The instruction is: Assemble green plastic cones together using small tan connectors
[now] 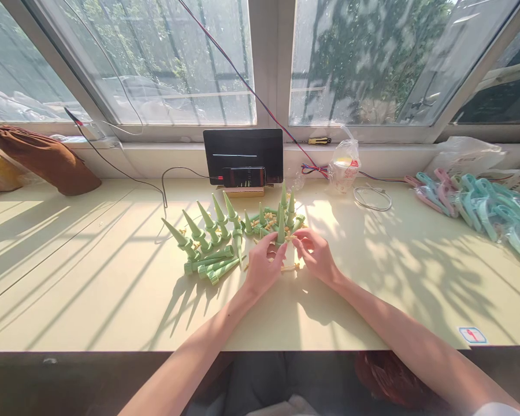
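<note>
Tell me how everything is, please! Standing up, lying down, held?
Left hand, holding an upright green spike
Right hand, pinching a small yellow piece
Standing spikes, tips up
Lying spikes, on their sides
Phone, propped up, plugged in
Black screen, propped up
Thin cable, coiled
Red-blue cord, bundled
Brown bag, on its side

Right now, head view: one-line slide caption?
Left hand holds a green spike, right hand at a small tan piece beside it, more green spikes on a sunlit table.

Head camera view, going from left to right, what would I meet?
Brown cloth bag, lying green spikes, left hand, right hand, coiled cable, pastel plastic items.
</note>
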Demonstrator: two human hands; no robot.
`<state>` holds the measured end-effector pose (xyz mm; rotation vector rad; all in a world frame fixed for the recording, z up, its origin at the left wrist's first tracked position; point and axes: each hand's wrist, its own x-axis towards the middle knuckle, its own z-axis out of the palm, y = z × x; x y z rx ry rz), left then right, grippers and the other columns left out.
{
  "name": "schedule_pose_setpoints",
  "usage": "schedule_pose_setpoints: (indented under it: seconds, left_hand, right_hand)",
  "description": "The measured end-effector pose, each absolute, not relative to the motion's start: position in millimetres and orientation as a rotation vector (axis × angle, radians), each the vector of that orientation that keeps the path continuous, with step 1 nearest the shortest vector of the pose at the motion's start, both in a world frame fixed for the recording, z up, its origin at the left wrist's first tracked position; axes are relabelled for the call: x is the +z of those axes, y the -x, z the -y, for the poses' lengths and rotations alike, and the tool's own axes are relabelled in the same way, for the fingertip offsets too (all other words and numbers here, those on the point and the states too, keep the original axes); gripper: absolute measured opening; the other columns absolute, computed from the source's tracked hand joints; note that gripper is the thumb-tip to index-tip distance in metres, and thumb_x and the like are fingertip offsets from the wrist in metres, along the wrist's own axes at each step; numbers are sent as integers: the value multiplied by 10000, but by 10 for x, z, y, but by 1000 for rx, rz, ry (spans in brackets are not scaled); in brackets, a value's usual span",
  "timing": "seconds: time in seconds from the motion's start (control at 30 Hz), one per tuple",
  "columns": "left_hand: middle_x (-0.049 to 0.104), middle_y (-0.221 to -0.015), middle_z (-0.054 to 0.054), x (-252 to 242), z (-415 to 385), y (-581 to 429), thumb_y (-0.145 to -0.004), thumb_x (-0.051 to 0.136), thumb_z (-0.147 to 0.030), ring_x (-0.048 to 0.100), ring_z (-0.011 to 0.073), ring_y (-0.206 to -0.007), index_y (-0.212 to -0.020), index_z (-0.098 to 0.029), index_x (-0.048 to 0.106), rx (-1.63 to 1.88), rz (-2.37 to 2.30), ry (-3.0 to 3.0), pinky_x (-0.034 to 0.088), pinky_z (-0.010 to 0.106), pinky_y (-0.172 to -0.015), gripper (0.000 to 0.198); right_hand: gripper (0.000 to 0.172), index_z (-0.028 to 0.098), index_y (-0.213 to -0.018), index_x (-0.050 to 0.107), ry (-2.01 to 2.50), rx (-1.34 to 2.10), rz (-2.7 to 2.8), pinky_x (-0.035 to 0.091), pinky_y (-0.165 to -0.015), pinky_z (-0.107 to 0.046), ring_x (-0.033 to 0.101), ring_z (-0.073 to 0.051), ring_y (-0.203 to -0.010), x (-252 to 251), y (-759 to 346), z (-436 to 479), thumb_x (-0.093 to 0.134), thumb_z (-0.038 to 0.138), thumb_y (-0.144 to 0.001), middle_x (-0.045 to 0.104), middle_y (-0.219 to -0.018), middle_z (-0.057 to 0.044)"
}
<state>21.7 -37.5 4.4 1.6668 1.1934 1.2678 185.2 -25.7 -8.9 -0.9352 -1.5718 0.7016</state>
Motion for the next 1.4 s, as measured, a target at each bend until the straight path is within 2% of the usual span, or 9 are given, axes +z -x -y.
schedule_pose_setpoints:
  seconds: [0.37,0.53,0.7,0.83,1.0,1.13,1.4]
  left_hand:
    - [701,-845,41,-2,359,-210,-912,601,-390,685,151,-623,-1158,-180,608,1302,-1154,-1736,584,262,-529,323]
    - [708,-855,48,0,359,-213,-915,595,-375,684,149,-610,-1138,-175,614,1298,-1177,-1772,577,259,-520,300]
    - [701,-836,39,-8,361,-208,-921,590,-373,682,148,-611,-1141,-181,616,1286,-1154,-1792,582,267,-539,293]
    - [708,-840,43,1,364,-211,-917,594,-389,692,161,-621,-1143,-186,612,1310,-1176,-1771,586,278,-541,304]
    - [720,-910,68,20,369,-215,-909,601,-399,696,166,-626,-1144,-176,605,1311,-1210,-1746,593,295,-560,324]
    - [722,-970,79,7,363,-210,-911,596,-395,699,162,-635,-1153,-178,600,1303,-1208,-1751,595,298,-575,325]
    - [729,-923,69,-11,365,-207,-916,592,-410,701,163,-636,-1140,-180,616,1277,-1206,-1778,587,281,-555,322]
  right_hand:
    - [286,193,-834,556,996,751,1583,445,-503,-255,514,-109,-528,-33,-1842,290,532,445,-968,557,-704,7]
    - [381,201,-731,520,1058,769,1579,384,-473,-255,444,-110,-475,-40,-1846,277,503,497,-970,444,-547,43]
    - [455,203,-666,494,1070,755,1581,340,-453,-260,400,-113,-463,-76,-1855,251,459,534,-978,394,-512,43]
    - [384,194,-771,555,1043,769,1590,347,-472,-256,423,-113,-494,-73,-1858,260,484,511,-976,460,-576,32]
    - [257,201,-989,579,968,784,1608,422,-532,-259,536,-135,-576,-76,-1848,273,566,455,-948,577,-695,5]
    - [248,195,-951,580,948,777,1624,450,-544,-261,553,-131,-575,-83,-1841,268,551,442,-956,584,-704,-2]
    - [367,194,-769,566,1015,748,1664,378,-471,-264,454,-121,-482,-66,-1860,262,483,484,-978,482,-559,25]
